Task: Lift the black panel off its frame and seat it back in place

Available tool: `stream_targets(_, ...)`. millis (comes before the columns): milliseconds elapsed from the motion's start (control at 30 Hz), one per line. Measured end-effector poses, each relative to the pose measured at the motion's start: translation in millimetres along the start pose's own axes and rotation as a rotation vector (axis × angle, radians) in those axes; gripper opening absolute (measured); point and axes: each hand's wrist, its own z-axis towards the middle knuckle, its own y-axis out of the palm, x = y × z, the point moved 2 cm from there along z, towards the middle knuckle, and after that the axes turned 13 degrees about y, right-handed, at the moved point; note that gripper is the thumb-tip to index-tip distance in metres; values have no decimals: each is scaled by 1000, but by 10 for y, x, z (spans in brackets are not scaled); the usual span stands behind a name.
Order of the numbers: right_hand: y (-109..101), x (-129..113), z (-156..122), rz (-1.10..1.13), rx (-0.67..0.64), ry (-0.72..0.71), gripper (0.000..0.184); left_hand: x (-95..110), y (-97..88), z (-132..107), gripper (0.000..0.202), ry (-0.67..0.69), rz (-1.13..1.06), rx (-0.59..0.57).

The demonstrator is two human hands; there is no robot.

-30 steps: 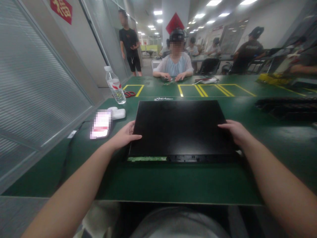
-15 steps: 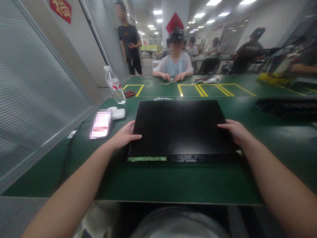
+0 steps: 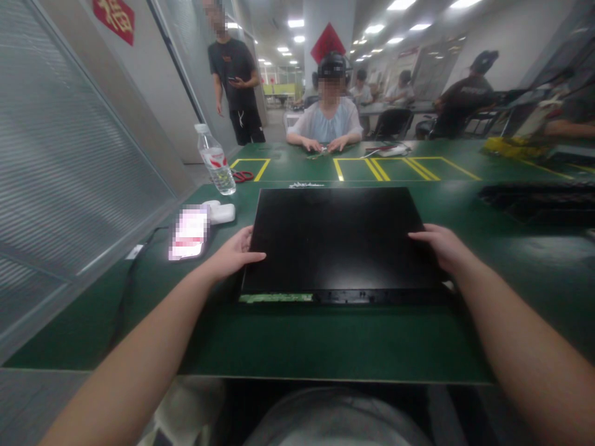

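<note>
A flat black panel [image 3: 339, 238] lies on the green table [image 3: 325, 341] in front of me, with a strip of green circuit board showing along its near left edge. My left hand [image 3: 235, 254] grips the panel's left edge, thumb on top. On the opposite edge my right hand [image 3: 439, 246] holds it the same way, fingers wrapped over the side.
A lit phone [image 3: 189, 233] and a white case [image 3: 222, 212] lie left of the panel, and a water bottle [image 3: 214, 160] and red scissors [image 3: 242, 176] stand farther back. A black tray [image 3: 539, 201] sits at right. A person [image 3: 331, 111] sits opposite; another stands at the back left [image 3: 232, 74].
My hands and the panel have stayed put. The standing person at the back left has walked nearer and to the left.
</note>
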Motion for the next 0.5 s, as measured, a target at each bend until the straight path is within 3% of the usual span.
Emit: stream_targets(500, -24, 21, 83, -16, -14, -11, 19, -12, -2, 0, 91, 14, 13, -3)
